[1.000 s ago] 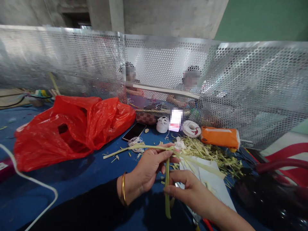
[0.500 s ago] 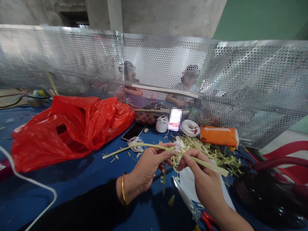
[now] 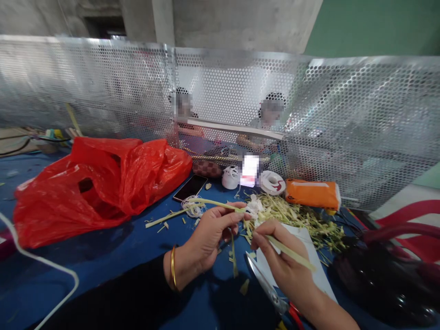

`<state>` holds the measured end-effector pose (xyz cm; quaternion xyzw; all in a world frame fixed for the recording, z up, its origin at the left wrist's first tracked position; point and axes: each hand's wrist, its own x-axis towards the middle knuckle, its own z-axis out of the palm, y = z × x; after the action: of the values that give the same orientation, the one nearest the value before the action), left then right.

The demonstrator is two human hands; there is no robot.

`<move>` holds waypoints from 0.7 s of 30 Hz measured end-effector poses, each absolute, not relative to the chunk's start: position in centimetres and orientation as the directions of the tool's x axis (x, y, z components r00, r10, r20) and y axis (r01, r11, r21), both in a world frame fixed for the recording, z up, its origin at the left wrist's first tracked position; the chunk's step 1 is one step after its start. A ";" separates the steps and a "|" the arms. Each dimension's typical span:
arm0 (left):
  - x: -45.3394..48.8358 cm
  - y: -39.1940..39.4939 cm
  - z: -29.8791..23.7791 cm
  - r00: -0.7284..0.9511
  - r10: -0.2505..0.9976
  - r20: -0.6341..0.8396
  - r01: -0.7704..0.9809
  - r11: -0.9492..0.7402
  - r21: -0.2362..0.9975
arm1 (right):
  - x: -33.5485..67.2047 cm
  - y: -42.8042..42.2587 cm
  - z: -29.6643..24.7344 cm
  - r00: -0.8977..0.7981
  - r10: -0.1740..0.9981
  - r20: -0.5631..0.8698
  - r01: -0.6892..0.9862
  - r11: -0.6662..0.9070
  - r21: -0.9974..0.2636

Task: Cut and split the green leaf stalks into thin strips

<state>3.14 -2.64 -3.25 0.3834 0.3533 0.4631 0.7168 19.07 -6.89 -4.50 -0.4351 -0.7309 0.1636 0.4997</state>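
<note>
My left hand (image 3: 205,234), a gold bangle at its wrist, pinches a pale green plant strip (image 3: 215,202) between thumb and fingers. That strip runs off to the left, and a thin end hangs below the fingers. In my right hand (image 3: 287,256) another pale green length (image 3: 292,253) slants back over the palm toward the wrist. A small gap separates the fingertips; whether the two lengths are joined I cannot tell. Just under my right hand lie scissors (image 3: 264,279) with red handles, partly hidden, and a white sheet (image 3: 321,270).
Green plant scraps (image 3: 295,213) lie heaped beyond my right hand. Around are a red plastic bag (image 3: 103,183), a dark phone (image 3: 190,188), a lit phone (image 3: 250,169), a white spool (image 3: 272,182), an orange pack (image 3: 312,194) and a shiny dark object (image 3: 385,279). A perforated metal screen (image 3: 233,82) stands behind; people sit beyond.
My right hand has drawn slightly down and away from my left, widening the gap between the fingertips. Its strip now slants more steeply. My left hand has barely shifted.
</note>
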 end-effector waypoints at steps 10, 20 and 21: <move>2.6 -2.7 -2.7 0.567 0.805 -0.176 -0.130 0.299 0.946 | 20.9 -6.2 -3.1 0.061 0.875 0.480 0.100 0.473 -0.875; 2.8 -3.5 -2.8 0.764 0.584 -0.276 0.111 0.303 0.947 | 21.2 -5.5 -2.6 -0.412 0.911 -0.016 -0.146 -0.084 -0.986; 2.8 -3.5 -2.7 0.764 0.579 -0.286 0.118 0.311 0.943 | 21.3 -5.5 -2.4 -0.446 0.894 -0.034 -0.180 -0.126 -0.976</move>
<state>2.77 -3.48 -2.73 0.5663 0.3074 0.1538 0.7491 21.35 -5.53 -2.41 -0.3402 -0.5251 0.6689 0.4013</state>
